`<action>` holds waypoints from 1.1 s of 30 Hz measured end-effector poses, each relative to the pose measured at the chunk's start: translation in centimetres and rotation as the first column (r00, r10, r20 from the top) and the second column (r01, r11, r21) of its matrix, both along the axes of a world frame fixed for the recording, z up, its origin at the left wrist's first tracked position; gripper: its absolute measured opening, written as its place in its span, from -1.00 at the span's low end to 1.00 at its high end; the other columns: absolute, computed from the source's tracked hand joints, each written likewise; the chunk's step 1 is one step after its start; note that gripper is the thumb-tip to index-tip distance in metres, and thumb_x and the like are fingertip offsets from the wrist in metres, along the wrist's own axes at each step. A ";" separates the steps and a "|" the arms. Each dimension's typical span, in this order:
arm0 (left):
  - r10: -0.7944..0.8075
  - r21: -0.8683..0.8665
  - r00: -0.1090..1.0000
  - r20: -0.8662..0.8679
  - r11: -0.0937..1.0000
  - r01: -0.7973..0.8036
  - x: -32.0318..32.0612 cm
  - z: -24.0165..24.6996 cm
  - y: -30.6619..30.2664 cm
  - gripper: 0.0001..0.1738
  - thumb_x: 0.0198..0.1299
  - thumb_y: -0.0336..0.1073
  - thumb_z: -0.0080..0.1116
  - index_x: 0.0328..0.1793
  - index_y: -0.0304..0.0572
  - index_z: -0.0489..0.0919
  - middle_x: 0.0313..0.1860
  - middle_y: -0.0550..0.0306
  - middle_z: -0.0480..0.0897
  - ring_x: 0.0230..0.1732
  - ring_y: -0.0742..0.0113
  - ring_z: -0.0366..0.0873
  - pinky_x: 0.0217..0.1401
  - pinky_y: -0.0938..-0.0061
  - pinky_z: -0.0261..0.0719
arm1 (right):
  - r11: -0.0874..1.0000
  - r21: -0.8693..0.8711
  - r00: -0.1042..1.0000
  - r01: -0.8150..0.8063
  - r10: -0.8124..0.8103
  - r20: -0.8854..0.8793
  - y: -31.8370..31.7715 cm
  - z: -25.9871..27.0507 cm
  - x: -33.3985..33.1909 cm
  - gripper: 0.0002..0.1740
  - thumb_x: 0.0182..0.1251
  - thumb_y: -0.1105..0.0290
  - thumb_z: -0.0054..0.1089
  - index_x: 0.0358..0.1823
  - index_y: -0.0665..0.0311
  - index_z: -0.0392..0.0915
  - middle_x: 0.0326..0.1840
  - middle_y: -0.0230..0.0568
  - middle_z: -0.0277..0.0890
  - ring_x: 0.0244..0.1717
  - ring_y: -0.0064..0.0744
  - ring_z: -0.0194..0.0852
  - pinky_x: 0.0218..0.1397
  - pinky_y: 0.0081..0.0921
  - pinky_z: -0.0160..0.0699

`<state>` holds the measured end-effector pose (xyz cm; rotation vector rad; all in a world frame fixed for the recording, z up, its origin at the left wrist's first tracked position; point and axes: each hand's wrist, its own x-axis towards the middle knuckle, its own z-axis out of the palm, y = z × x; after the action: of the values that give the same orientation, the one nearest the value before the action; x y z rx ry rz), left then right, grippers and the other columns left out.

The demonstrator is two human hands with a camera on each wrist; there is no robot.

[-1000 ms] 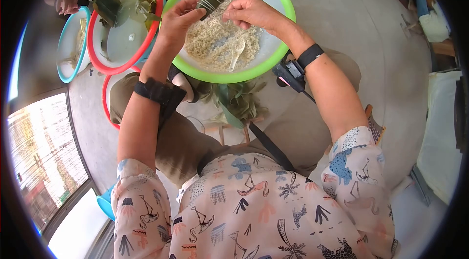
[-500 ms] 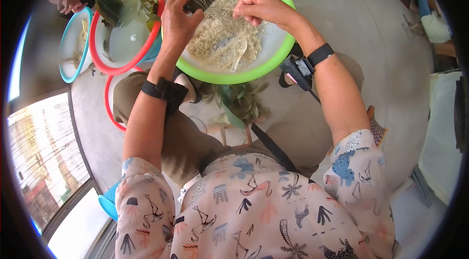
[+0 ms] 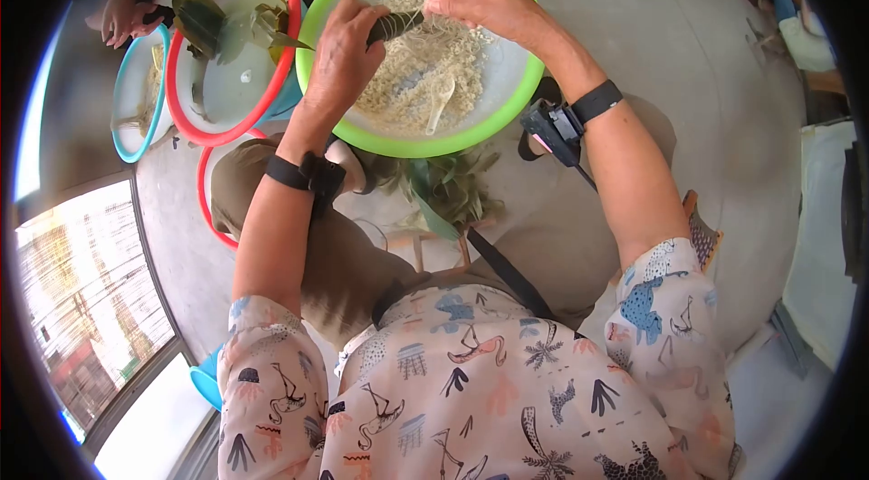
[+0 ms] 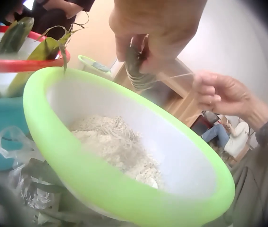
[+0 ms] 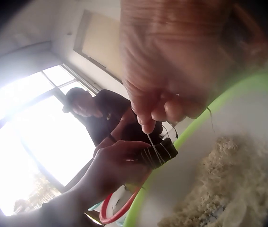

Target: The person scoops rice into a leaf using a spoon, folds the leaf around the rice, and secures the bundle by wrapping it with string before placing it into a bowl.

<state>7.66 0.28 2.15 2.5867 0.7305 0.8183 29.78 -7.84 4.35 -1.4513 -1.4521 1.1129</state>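
Left hand (image 3: 341, 54): grip round leaf bundle (image 3: 398, 26)
Right hand (image 3: 489, 7): pinching string (image 4: 175, 76), bundle's two o'clock
Binding: underway, I judge; next needs tension

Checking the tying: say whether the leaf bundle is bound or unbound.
Bound: string circles the leaf bundle several times; the left hand grips it, the right hand pinches a strand.

Item, head camera: overhead, facing down past the lap (image 3: 348, 276) to the basin (image 3: 430, 147). Left-wrist camera (image 3: 323, 177): low, close, looking across the basin. Right-wrist camera (image 3: 552, 131): close, tilted toward bright windows (image 5: 51, 149). Wrist views share basin, left hand (image 4: 157, 26), right hand (image 4: 226, 94).
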 end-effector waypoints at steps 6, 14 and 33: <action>-0.201 -0.232 0.977 -0.074 0.956 0.179 0.9 0.8 -1.7 -0.52 -0.10 -0.57 0.19 0.06 -0.18 0.59 -0.04 0.04 0.54 0.00 0.05 0.56 0.06 0.27 0.54 | 0.997 0.081 0.999 0.002 -0.006 0.050 0.6 -1.0 0.5 -0.78 0.34 0.25 0.23 -0.21 0.26 0.67 -0.43 -0.55 0.52 -0.47 -0.74 0.27 -0.37 -0.69 0.34; -0.108 -0.859 0.943 0.315 0.389 0.331 1.0 0.2 -1.3 -0.55 0.15 -0.54 0.12 0.22 -0.26 0.48 0.11 0.14 0.55 0.11 0.31 0.53 0.23 0.36 0.50 | 0.996 -0.084 0.945 0.015 -0.041 -0.324 1.2 -4.3 0.7 -0.87 0.32 0.34 0.23 -0.28 0.25 0.64 -0.48 -0.52 0.48 -0.49 -0.71 0.33 -0.39 -0.68 0.34; 0.280 -0.265 0.958 0.067 0.931 -0.253 -3.1 0.8 -7.2 -0.52 -0.09 -0.23 0.35 0.02 -0.21 0.63 -0.13 -0.04 0.58 -0.11 0.15 0.61 -0.06 0.36 0.58 | 0.998 -0.048 0.993 0.045 -0.050 -0.107 -6.8 1.8 -5.8 -0.77 0.37 0.23 0.12 -0.27 0.24 0.63 -0.40 -0.49 0.54 -0.36 -0.72 0.43 -0.31 -0.69 0.37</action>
<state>4.59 -6.94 2.98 2.2298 1.0958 0.8666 23.94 -14.68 6.18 -1.4268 -1.3183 1.1832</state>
